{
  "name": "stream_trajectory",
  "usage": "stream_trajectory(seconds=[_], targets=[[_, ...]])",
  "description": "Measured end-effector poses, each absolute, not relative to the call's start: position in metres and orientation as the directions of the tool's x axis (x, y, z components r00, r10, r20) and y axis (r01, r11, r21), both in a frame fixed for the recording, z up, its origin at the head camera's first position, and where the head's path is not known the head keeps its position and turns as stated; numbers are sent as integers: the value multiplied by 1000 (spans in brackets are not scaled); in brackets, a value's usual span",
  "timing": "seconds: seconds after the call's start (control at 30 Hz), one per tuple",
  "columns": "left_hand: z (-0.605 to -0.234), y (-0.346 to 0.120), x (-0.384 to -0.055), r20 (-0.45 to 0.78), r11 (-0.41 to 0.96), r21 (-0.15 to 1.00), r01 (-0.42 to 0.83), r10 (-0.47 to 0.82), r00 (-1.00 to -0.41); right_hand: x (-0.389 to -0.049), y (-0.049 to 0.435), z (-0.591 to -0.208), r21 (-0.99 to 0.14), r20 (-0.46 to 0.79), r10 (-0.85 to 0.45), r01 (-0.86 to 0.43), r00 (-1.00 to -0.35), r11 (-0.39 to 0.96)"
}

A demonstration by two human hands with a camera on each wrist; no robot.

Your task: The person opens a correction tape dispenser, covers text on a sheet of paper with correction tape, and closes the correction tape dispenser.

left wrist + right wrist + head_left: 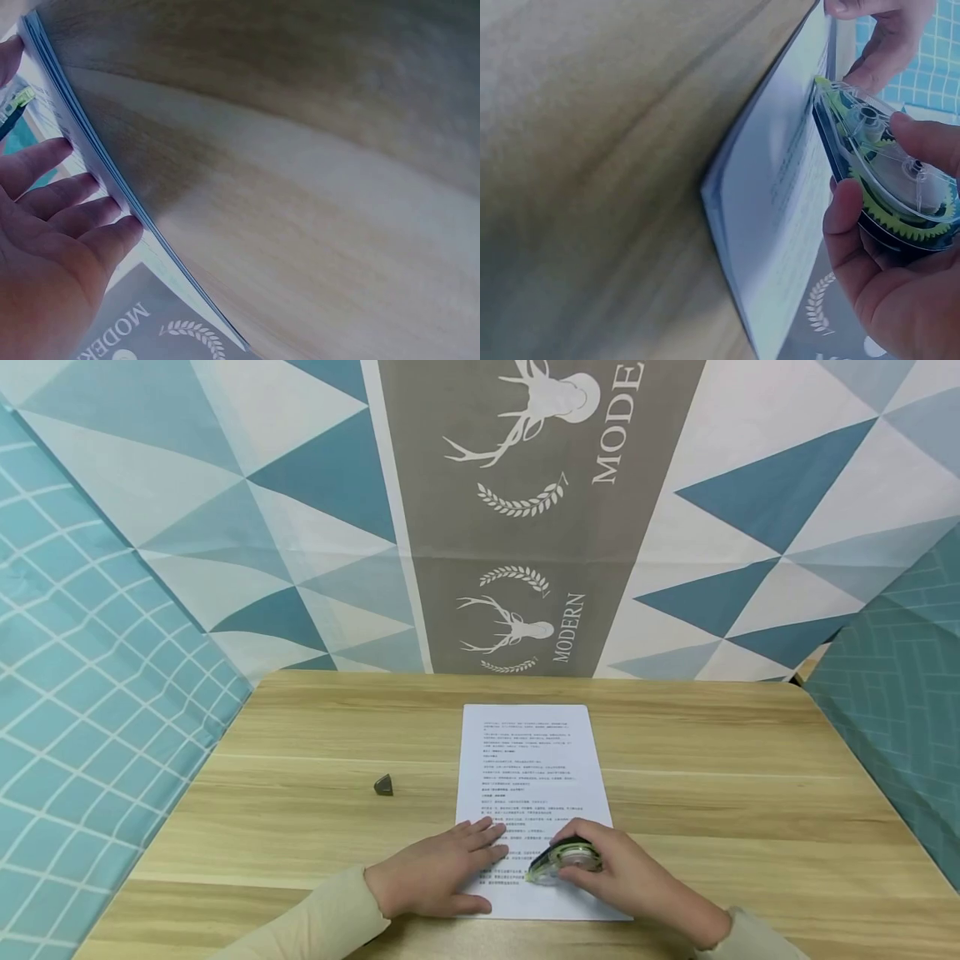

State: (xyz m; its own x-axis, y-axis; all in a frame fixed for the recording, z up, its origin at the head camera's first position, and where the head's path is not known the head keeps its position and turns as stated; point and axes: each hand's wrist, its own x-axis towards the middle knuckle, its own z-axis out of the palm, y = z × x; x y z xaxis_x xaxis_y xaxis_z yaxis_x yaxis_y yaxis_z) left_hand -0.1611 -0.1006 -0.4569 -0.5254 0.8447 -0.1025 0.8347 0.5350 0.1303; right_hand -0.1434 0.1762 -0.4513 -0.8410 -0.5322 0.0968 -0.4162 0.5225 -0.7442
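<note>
My right hand (630, 868) grips a correction tape dispenser (892, 169) with a clear case and yellow-green gears inside. Its yellow-green tip points left and meets the printed sheet near the last lines of text. That sheet tops a thin stack of paper (547, 897), seen edge-on in the left wrist view. Spread over the stack's lower left edge, my left hand (442, 872) presses the paper with straight fingers (45, 161), its thumb near the bottom edge. A small dark cap (384, 785) lies on the table, left of the paper.
The wood-grain table (315, 735) extends to both sides of the paper. Behind it hangs a patterned cloth (510, 527) with deer heads and triangles. Blue gridded cloth (97, 652) borders the left side, and teal cloth (892, 693) the right.
</note>
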Motion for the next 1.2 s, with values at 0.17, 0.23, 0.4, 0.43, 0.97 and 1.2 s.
stream_trajectory(seconds=[0.17,0.23,0.4,0.43,0.97,1.2], targets=[[-457,-100,-162,-112,544,143,827,839,-532,-144,174,-445,-692,90,-569,-462,-818,555],[-458,-100,-162,-115,544,148,826,839,-532,-145,172,-442,-666,101,-582,-490,-807,563],[-459,-101,-162,-119,556,152,817,831,-543,-146,168,-438,-611,95,-595,-518,-798,598],[-459,-101,-162,-120,557,153,816,830,-544,-146,167,-437,-605,88,-595,-518,-799,605],[-458,-99,-164,-137,564,181,805,825,-548,-145,172,-429,-554,29,-577,-493,-817,671],[-459,-100,-164,-116,553,172,815,833,-541,-144,182,-429,-561,34,-574,-491,-818,667]])
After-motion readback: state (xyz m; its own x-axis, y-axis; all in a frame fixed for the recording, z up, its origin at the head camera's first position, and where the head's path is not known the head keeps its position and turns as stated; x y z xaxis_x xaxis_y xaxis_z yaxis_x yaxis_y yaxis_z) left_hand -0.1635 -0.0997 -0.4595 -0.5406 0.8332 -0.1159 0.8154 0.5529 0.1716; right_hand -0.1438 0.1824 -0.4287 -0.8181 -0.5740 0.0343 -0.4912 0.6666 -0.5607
